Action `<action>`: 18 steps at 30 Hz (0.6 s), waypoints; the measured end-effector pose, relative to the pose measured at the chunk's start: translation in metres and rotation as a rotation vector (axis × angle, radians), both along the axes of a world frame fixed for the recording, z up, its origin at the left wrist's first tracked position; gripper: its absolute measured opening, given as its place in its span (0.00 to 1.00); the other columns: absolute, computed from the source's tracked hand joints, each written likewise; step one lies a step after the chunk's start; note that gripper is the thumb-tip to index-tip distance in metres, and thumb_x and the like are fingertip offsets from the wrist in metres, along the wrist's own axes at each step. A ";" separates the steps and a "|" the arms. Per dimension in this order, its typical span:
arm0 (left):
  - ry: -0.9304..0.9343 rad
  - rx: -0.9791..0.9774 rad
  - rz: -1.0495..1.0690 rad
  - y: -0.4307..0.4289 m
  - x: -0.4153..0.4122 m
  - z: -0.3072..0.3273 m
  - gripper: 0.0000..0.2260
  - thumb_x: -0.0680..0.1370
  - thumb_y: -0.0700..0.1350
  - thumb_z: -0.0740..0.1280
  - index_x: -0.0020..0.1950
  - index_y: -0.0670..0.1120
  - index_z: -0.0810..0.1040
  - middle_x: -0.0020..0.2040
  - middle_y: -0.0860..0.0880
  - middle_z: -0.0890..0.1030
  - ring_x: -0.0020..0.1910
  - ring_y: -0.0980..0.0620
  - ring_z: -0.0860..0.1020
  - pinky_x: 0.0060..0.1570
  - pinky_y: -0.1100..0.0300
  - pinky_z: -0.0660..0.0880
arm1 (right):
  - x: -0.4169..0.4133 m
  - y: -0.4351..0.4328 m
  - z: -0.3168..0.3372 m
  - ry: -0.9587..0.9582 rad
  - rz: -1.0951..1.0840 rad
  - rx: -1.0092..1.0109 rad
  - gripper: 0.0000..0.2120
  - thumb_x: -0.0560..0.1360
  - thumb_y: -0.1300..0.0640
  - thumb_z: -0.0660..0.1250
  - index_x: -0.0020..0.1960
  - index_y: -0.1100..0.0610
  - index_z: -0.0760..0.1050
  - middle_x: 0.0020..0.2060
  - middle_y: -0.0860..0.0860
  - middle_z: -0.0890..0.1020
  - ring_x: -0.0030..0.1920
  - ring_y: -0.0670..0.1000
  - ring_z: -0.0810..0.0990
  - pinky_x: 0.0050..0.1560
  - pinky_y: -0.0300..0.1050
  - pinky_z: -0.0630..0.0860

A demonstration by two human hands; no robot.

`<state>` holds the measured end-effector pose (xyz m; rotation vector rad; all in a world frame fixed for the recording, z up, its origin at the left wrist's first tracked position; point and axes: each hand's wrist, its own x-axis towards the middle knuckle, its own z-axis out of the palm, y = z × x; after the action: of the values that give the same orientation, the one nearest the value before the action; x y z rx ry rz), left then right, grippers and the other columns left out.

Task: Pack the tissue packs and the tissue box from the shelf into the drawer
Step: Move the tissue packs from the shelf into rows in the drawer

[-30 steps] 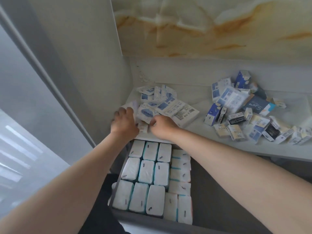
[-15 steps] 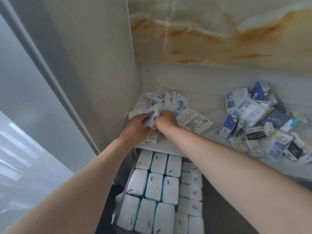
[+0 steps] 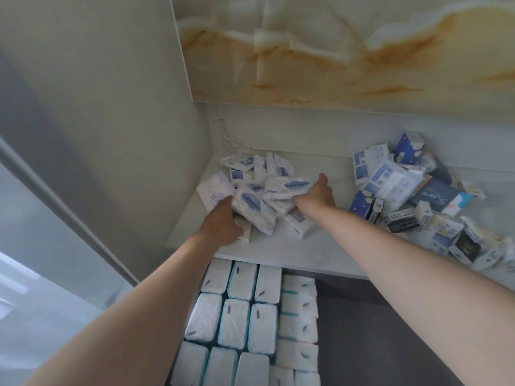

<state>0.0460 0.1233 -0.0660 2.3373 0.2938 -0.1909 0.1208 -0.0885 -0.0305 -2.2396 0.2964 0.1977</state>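
Several tissue packs (image 3: 278, 188) lie between left hand (image 3: 223, 222) and right hand (image 3: 319, 195).

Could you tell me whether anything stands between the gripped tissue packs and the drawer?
Nothing visible does: the left hand and right hand hold tissue packs on the shelf; the open drawer lies just below, bare right of its packed rows.

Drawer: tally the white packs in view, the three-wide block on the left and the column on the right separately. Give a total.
Packs in the left block: 9
Packs in the right column: 6, the lowest two cut by the frame edge
Total: 15
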 end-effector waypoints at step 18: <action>-0.065 0.656 -0.475 -0.083 0.031 0.011 0.29 0.80 0.50 0.61 0.79 0.58 0.53 0.80 0.50 0.51 0.78 0.46 0.50 0.75 0.46 0.47 | -0.030 -0.047 -0.042 -0.149 0.510 -0.557 0.32 0.74 0.44 0.69 0.71 0.60 0.65 0.68 0.58 0.67 0.70 0.58 0.65 0.65 0.54 0.72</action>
<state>0.0768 0.0401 -0.0554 3.0297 -0.2866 -0.2779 0.0912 -0.1359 -0.0728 -2.8331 -0.3531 0.2357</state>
